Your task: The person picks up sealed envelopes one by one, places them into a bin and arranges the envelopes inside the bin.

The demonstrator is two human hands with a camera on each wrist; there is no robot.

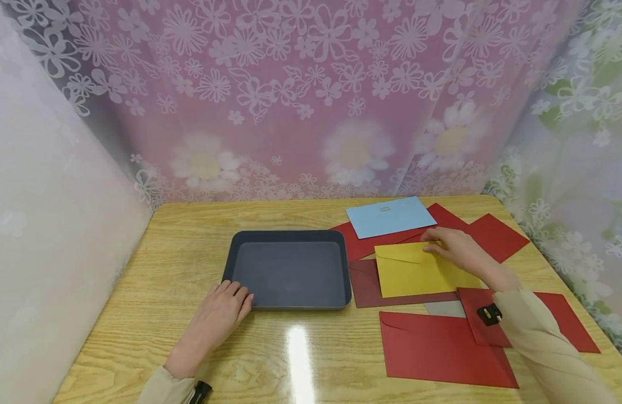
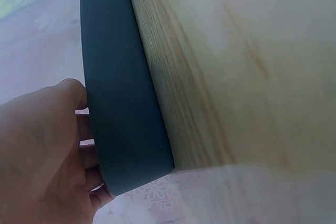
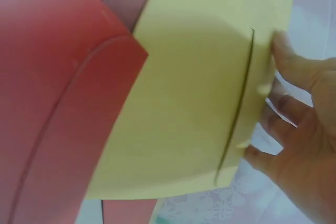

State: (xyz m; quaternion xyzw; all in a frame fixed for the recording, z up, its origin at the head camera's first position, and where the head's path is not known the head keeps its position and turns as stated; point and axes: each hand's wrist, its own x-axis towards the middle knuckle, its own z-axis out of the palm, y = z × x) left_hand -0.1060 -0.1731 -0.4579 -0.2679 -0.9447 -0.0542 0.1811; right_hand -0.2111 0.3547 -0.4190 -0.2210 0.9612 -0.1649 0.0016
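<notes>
A dark grey rectangular tray [image 1: 291, 275] stands on the wooden table. At its front left corner, my left hand [image 1: 217, 314] grips the rim; in the left wrist view the thumb and fingers lie along the tray's wall [image 2: 121, 87]. Over to the right, my right hand [image 1: 460, 252] pinches the far edge of a yellow envelope [image 1: 412, 275]. In the right wrist view its thumb and fingertips meet that edge, while a red envelope [image 3: 58, 82] overlaps the yellow one. Partly beneath the yellow envelope lies a dark red envelope [image 1: 366, 286].
A light blue envelope [image 1: 392, 217] lies at the back on a red envelope [image 1: 358, 244]. Nearer the front is another red envelope [image 1: 442, 348], with several more around the right forearm. A grey envelope [image 1: 444, 308] shows between them. Patterned curtains [image 1: 291, 112] hang behind the table.
</notes>
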